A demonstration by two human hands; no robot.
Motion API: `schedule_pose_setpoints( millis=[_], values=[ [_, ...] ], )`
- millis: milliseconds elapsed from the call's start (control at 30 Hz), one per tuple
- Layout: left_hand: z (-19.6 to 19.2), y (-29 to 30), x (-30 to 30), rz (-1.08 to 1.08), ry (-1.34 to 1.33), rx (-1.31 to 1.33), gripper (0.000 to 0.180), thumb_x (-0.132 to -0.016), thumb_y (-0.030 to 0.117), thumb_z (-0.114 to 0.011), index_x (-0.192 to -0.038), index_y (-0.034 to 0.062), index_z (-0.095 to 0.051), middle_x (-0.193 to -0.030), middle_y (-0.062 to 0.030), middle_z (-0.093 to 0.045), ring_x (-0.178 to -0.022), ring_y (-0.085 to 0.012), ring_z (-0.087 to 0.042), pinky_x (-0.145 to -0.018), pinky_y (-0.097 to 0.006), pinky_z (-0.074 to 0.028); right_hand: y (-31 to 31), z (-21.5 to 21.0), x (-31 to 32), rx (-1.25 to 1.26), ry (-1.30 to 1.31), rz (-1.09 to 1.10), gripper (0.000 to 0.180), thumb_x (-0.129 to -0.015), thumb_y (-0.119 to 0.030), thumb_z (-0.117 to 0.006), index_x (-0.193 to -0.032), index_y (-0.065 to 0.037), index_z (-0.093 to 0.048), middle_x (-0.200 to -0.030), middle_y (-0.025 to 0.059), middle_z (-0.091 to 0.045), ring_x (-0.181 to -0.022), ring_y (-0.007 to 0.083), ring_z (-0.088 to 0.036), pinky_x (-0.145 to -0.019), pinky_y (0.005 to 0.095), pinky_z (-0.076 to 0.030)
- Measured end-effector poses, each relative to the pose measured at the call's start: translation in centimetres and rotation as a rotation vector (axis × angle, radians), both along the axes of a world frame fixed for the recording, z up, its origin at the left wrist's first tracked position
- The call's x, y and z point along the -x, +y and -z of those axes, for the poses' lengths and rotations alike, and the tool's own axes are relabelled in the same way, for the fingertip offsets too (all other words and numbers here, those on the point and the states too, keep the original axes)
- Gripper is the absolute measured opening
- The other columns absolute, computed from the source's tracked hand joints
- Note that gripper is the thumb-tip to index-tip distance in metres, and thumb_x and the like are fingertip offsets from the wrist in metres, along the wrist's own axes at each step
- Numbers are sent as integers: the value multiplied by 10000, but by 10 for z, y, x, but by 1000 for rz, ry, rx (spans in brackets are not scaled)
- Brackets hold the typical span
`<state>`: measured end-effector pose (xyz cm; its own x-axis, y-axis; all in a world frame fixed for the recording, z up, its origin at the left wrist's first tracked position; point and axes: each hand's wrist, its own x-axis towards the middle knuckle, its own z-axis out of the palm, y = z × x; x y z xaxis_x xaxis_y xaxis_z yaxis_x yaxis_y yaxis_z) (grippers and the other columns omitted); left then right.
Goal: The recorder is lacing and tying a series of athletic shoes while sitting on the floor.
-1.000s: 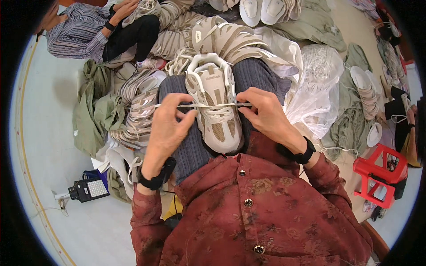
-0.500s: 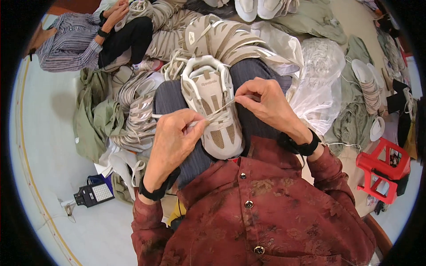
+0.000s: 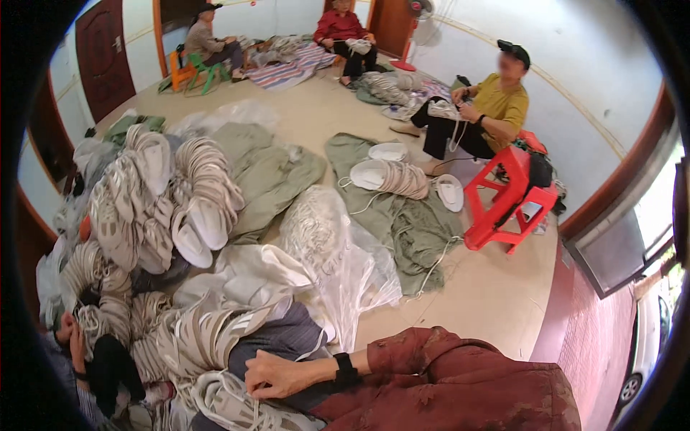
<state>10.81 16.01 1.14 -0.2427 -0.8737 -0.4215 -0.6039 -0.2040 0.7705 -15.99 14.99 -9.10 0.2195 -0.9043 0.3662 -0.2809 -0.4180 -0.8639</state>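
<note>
One curled hand on sneaker

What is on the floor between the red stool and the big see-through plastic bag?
In the head view, a green cloth lies between the red stool and the clear plastic bag, with a row of pale shoes on its far end.

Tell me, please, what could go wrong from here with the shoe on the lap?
The head view looks across the room rather than down at the shoe beside the right hand, so a lace might be misthreaded. A loose white cord trails off the green cloth onto the floor, so someone might trip.
</note>
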Motion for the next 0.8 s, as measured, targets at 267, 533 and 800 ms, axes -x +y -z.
schedule_pose_setpoints(
  millis=[267,533,800],
  values=[
    [19,-19,-13,97,-2,61,195,-942,167,-615,-894,-6,-693,-627,-7,-572,-532,-86,-458,-508,-263,-358,-3,-1,0,2,-7,20,168,-835,-241,-667,-742,-103,-648,-750,0,-605,-783,197,-502,-756,365,-301],
    [13,-22,-11,152,-87,122,217,-929,211,-609,-909,12,-694,-616,-57,-586,-520,-129,-482,-519,-298,-384,-7,1,0,2,67,10,100,-796,-203,-668,-753,-114,-656,-744,-8,-584,-791,182,-496,-751,359,-294],
    [17,-12,-15,77,33,152,234,-924,226,-607,-938,4,-681,-615,-57,-582,-553,-124,-517,-543,-291,-411,-4,3,-1,91,124,27,97,-823,-207,-671,-777,-126,-645,-743,-13,-580,-785,181,-503,-747,355,-296]
  ],
)
